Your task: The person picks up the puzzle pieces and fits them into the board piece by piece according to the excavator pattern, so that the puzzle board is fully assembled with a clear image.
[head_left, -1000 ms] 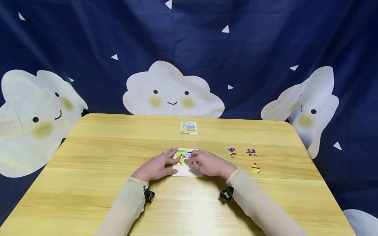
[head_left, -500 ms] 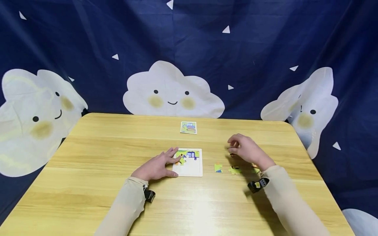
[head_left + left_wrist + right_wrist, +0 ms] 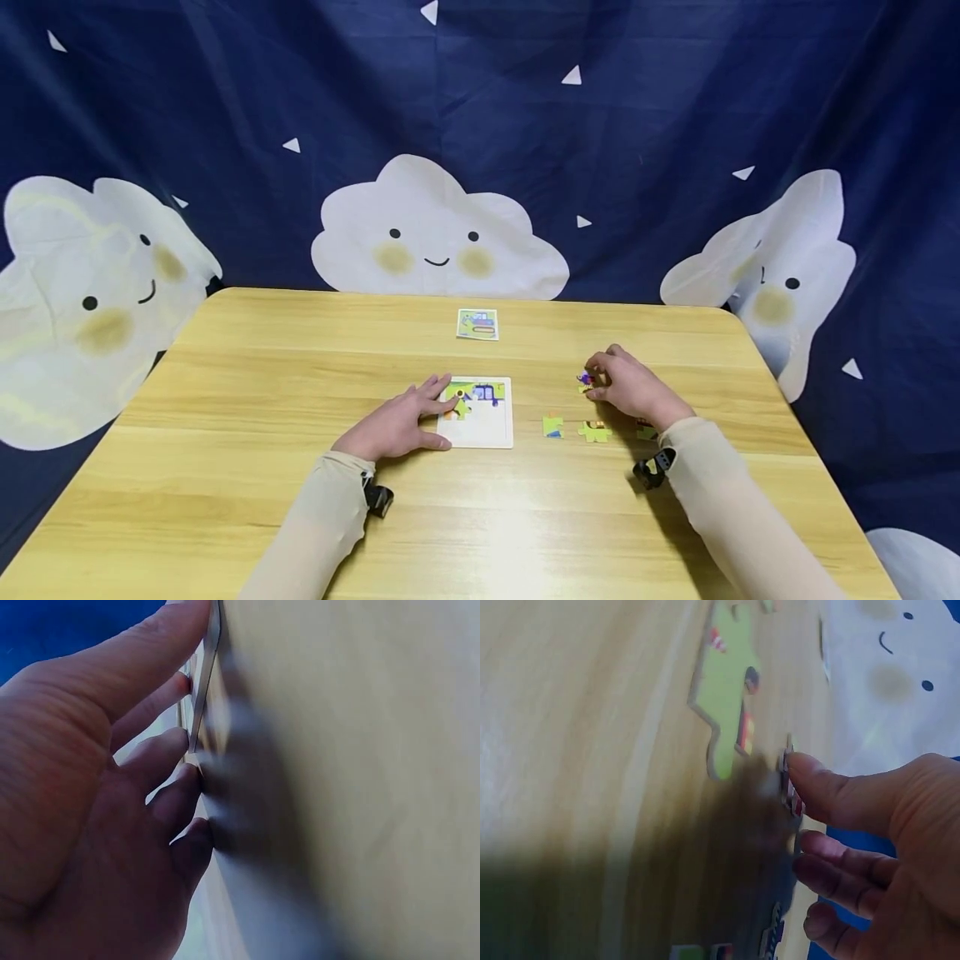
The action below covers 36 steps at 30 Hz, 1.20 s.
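Observation:
My left hand [image 3: 397,421] lies with straight fingers over the left side of a white puzzle board [image 3: 483,433]. Several joined pieces fill the board's upper part, showing blue, green and orange. In the left wrist view, the thumb and fingertips touch the board's edge and the tabletop. To the right, my right hand [image 3: 633,387] pinches a purple and green jigsaw puzzle piece [image 3: 584,382] at its right side. In the right wrist view, the thumb is against this puzzle piece [image 3: 788,784], while the hand's other fingers hang loosely curled; the index finger is mostly hidden.
Nearer me lie a green and blue piece [image 3: 552,427], a green and orange piece [image 3: 595,432] and a partly covered piece [image 3: 647,431]. A picture card [image 3: 477,324] of a blue digger lies behind the board. A dark blue cloud-patterned curtain [image 3: 510,125] hangs beyond the table.
My right hand has left the board, moved right to the loose pieces and come down onto the purple and green jigsaw puzzle piece. My left hand has stayed at the board.

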Available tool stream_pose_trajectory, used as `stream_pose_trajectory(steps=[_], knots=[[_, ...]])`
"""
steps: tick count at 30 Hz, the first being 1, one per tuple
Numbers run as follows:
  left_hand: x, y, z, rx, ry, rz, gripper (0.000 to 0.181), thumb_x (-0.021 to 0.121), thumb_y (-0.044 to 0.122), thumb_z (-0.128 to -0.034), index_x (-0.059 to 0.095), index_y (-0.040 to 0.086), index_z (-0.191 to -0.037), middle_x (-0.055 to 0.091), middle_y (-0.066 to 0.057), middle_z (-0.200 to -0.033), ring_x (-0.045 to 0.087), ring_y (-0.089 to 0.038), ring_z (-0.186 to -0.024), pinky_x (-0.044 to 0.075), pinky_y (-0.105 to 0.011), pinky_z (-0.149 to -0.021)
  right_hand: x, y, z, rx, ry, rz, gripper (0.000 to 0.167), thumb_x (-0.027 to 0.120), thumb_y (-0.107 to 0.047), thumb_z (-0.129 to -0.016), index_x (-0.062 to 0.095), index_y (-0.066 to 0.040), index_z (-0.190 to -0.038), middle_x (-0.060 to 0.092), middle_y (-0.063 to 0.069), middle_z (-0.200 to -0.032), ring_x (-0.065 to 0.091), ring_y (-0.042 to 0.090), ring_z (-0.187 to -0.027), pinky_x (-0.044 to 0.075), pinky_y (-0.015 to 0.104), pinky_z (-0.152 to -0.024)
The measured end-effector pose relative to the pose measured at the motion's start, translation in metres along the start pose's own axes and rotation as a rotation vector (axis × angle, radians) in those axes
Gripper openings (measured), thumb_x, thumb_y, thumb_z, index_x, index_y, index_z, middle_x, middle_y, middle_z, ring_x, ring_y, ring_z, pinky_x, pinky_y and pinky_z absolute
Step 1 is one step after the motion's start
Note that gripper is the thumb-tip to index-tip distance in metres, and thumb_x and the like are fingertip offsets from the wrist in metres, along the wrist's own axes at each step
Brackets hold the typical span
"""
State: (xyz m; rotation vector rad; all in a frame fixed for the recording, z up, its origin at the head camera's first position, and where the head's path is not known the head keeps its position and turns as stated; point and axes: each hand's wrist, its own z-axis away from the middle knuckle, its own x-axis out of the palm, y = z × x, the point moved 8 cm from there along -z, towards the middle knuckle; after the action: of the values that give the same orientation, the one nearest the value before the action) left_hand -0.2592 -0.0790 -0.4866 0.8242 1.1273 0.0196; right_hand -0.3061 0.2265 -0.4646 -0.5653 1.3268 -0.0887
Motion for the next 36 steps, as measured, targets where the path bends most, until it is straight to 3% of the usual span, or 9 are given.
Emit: stream_pose_trajectory(steps=[9, 16, 20, 25, 30, 36], knots=[[0.0, 0.0, -0.001, -0.006, 0.007, 0.007, 0.069, 0.079, 0.032, -0.0832, 0.05, 0.017, -0.144, 0.017, -0.001, -0.162, 0.01, -0.027, -0.147, 0.013, -0.053, -0.116, -0.001, 0.0, -0.003, -0.016, 0.027, -0.03, 0.029, 0.079, -0.01, -0.084, 0.059, -0.003, -0.103, 0.053, 0.009, -0.097, 0.052, 0.024, -0.083, 0.047, 0.042, -0.078], [0.0, 0.002, -0.001, -0.009, 0.005, 0.008, 0.069, 0.079, 0.031, -0.0831, 0.05, 0.016, -0.144, 0.016, -0.001, -0.162, 0.01, -0.026, -0.147, 0.013, -0.052, -0.117, -0.002, 0.007, -0.003, 0.024, 0.056, -0.195, 0.022, 0.071, -0.001, -0.089, 0.052, -0.005, -0.099, 0.061, 0.005, -0.088, 0.057, 0.021, -0.079, 0.048, 0.037, -0.072], [0.001, 0.001, -0.001, -0.02, 0.003, 0.006, 0.069, 0.079, 0.032, -0.0831, 0.05, 0.018, -0.144, 0.015, 0.0, -0.162, 0.01, -0.026, -0.147, 0.013, -0.052, -0.117, -0.004, 0.004, 0.0, 0.044, 0.091, -0.363, 0.012, 0.064, 0.004, -0.093, 0.057, -0.002, -0.1, 0.061, 0.01, -0.09, 0.063, 0.021, -0.076, 0.057, 0.035, -0.067], [0.001, 0.0, -0.001, -0.031, 0.01, 0.006, 0.068, 0.079, 0.032, -0.0833, 0.051, 0.017, -0.144, 0.015, -0.001, -0.162, 0.011, -0.032, -0.146, 0.013, -0.055, -0.116, -0.002, -0.012, 0.0, 0.071, 0.126, -0.537, 0.01, 0.062, 0.007, -0.093, 0.061, 0.002, -0.101, 0.061, 0.015, -0.091, 0.066, 0.025, -0.08, 0.06, 0.035, -0.066], [0.001, 0.0, -0.001, -0.026, 0.009, 0.004, 0.068, 0.078, 0.031, -0.0835, 0.05, 0.016, -0.144, 0.015, -0.002, -0.162, 0.01, -0.03, -0.147, 0.012, -0.054, -0.116, 0.001, -0.033, -0.002, 0.084, 0.154, -0.592, 0.012, 0.064, 0.007, -0.091, 0.065, 0.002, -0.102, 0.062, 0.015, -0.091, 0.065, 0.025, -0.082, 0.06, 0.038, -0.068], [0.001, 0.001, 0.0, -0.028, 0.007, 0.009, 0.068, 0.079, 0.03, -0.0834, 0.051, 0.017, -0.144, 0.015, -0.002, -0.162, 0.01, -0.031, -0.147, 0.013, -0.055, -0.116, 0.017, -0.053, -0.006, 0.114, 0.113, -0.672, 0.013, 0.065, 0.008, -0.09, 0.066, 0.001, -0.101, 0.059, 0.015, -0.09, 0.066, 0.023, -0.077, 0.06, 0.037, -0.068]])
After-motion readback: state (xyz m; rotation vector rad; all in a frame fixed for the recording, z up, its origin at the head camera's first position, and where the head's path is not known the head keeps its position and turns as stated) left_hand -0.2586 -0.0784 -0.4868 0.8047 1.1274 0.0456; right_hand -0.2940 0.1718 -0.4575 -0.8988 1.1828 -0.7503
